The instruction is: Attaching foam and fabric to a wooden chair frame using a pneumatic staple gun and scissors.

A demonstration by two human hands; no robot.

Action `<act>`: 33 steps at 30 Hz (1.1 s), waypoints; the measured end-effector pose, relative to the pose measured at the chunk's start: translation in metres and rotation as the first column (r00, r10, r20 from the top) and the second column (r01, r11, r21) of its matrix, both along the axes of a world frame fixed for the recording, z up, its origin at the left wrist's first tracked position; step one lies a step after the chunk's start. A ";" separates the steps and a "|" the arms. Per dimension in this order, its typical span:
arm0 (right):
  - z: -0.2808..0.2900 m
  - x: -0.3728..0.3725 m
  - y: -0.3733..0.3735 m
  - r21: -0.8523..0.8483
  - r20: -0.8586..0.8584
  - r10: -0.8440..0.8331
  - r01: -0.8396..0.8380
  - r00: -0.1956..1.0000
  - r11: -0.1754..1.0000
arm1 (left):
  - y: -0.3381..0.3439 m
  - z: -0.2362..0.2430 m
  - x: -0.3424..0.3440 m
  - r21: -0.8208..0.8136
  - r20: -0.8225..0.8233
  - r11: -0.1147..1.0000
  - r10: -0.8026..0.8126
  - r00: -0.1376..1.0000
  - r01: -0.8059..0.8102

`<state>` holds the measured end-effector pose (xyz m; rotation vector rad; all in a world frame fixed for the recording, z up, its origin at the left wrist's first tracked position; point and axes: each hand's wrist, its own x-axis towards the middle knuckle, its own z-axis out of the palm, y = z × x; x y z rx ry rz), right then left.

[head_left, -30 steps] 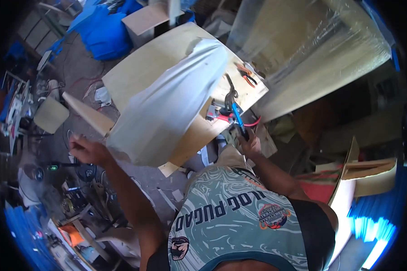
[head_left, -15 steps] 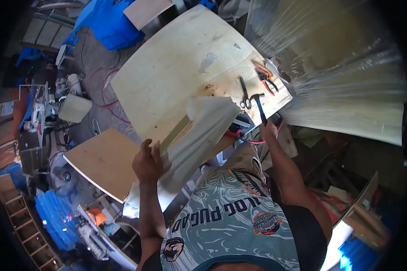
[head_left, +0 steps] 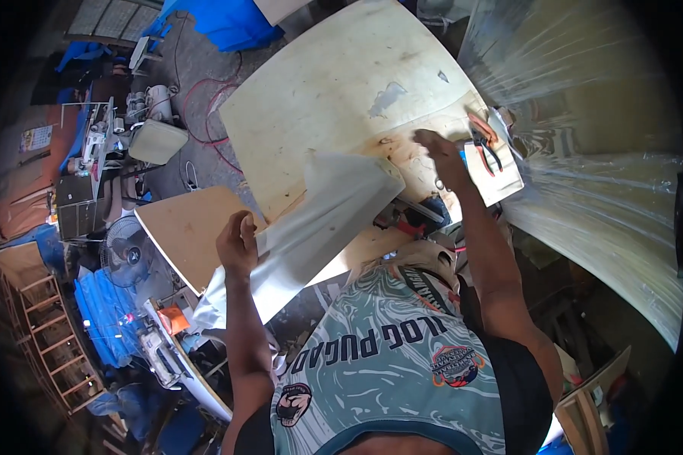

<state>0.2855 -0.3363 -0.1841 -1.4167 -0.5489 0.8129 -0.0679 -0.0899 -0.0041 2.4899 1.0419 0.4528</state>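
Observation:
My left hand (head_left: pixel 237 241) is raised beside a draped sheet of whitish fabric (head_left: pixel 319 212), fingers loosely bent and nothing visible in them. Over the right part of a pale, stained worktop board (head_left: pixel 311 114) reaches my right hand (head_left: pixel 442 155), its fingers stretched out to the left and holding nothing I can see. Beneath it, a finger loop of the scissors (head_left: pixel 439 184) peeks out. To its right lie orange-and-black pliers (head_left: pixel 495 161) and orange-handled pincers (head_left: pixel 481 129). The hammer is mostly hidden; a blue bit beside my right wrist may be its handle.
A brown board (head_left: pixel 197 227) stands left of the fabric. Farther left are a fan (head_left: pixel 129 250), a wooden ladder (head_left: pixel 57 341) and blue wrapped bundles (head_left: pixel 105 315). Clear plastic sheeting (head_left: pixel 584 174) hangs along the right. A red hose (head_left: pixel 205 114) runs over the floor.
My right hand has let go of the hammer and moved forward and left over the worktop. The left hand's fingers have drawn closer together. The whole view has shifted.

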 end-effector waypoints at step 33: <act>0.157 -0.070 0.054 -0.041 0.372 0.264 -0.268 0.890 0.962 | -0.097 0.029 0.107 -0.046 -0.016 0.935 -0.352 0.936 0.351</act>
